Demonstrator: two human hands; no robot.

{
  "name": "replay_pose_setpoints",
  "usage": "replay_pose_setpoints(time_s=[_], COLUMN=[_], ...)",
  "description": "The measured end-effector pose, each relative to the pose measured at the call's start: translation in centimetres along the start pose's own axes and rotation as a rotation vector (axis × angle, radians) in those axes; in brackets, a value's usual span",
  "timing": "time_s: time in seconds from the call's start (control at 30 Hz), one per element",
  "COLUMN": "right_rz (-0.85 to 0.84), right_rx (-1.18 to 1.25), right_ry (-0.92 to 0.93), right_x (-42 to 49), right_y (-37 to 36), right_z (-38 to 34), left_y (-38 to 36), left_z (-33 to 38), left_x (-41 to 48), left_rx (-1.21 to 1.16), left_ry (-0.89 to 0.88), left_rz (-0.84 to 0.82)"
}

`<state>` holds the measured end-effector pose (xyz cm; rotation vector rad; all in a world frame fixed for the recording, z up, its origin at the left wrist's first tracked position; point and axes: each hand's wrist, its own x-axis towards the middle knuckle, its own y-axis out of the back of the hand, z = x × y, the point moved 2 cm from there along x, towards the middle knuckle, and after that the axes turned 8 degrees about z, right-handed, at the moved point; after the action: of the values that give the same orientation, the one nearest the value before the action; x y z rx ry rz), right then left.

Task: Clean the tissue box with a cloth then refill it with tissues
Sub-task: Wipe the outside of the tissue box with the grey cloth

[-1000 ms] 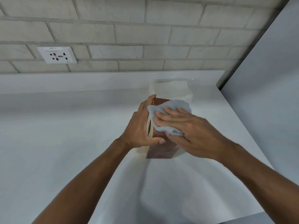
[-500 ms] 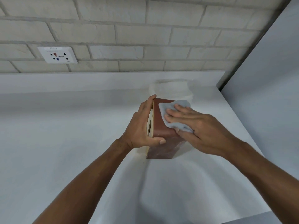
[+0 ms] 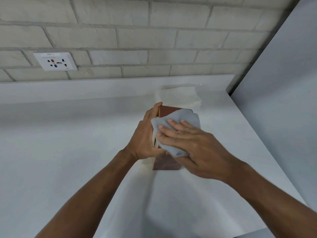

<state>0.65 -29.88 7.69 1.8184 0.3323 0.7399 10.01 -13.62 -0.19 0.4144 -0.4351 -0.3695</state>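
A brown wooden tissue box [image 3: 166, 163] stands on its side on the white counter [image 3: 68, 152]. My left hand [image 3: 145, 140] grips its left face, thumb at the near end and fingers over the far end. My right hand [image 3: 188, 145] presses a grey cloth [image 3: 178, 121] flat on the box's upper face, covering most of it. Only the far strip and the near end of the box show. A stack of white tissues [image 3: 178, 95] lies just behind the box.
A brick wall [image 3: 154, 40] rises behind the counter, with a white power socket [image 3: 55, 61] at the left. A grey panel [image 3: 283, 100] closes the right side. The counter's near right edge runs by my right forearm.
My right hand slid the cloth right along the box top, then back left and toward me, so it covers the top again. My left hand kept its grip.
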Motion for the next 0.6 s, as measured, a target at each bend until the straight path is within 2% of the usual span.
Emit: replay_pose_setpoints(time_s=[0.13, 0.3, 0.37, 0.43, 0.6], right_rz=[0.001, 0.079, 0.126, 0.147, 0.069], right_rx=[-0.017, 0.117, 0.111, 0.047, -0.087], right_ry=[0.091, -0.148, -0.184, -0.148, 0.073], right_x=[-2.2, -4.5, -4.3, -3.4, -1.1], right_y=[1.3, 2.7, 2.6, 2.0, -0.6], right_z=[1.7, 4.3, 3.8, 2.4, -0.8], left_y=[0.2, 0.3, 0.3, 0.2, 0.3], left_z=[0.1, 0.8, 0.9, 0.8, 0.4], left_x=[-0.2, -0.3, -0.2, -0.1, 0.0], left_rx=[-0.027, -0.051, -0.050, -0.047, -0.033], left_ry=[-0.010, 0.012, 0.009, -0.001, 0.023], left_rz=[0.019, 0.022, 0.015, 0.015, 0.003])
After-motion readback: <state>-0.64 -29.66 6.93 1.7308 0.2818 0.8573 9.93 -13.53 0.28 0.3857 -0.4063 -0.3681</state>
